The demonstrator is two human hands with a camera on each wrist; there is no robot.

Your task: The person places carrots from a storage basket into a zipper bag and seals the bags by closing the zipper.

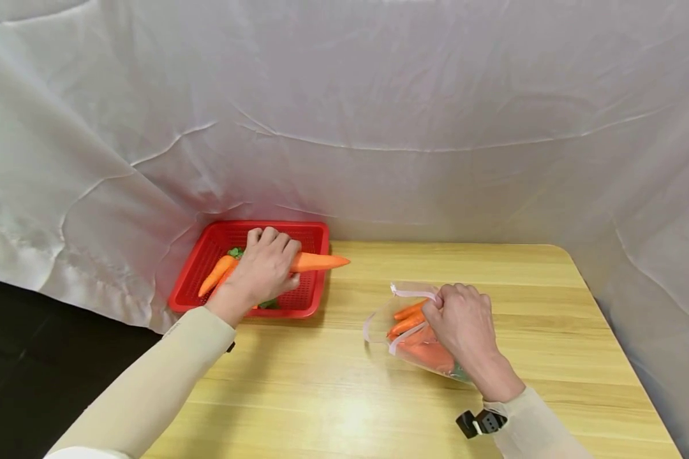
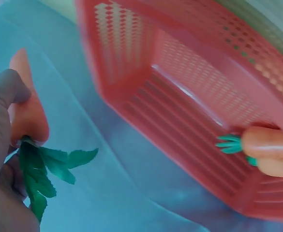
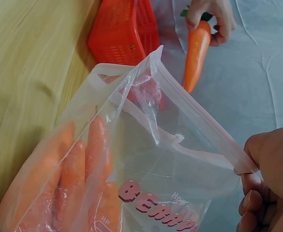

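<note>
Pulling a carrot [image 1: 319, 261] out over the red basket [image 1: 207, 245], left hand [image 1: 264, 268] curled round its leafy end.

Tip sticks out past the basket rim above the wooden table [image 1: 333, 395], and more carrots lie in the basket. Meanwhile the right hand [image 1: 465, 322] pinches the rim of a clear zip bag [image 3: 180, 159], mouth gaping, several carrots already inside, lying on the table well apart from the basket.
</note>
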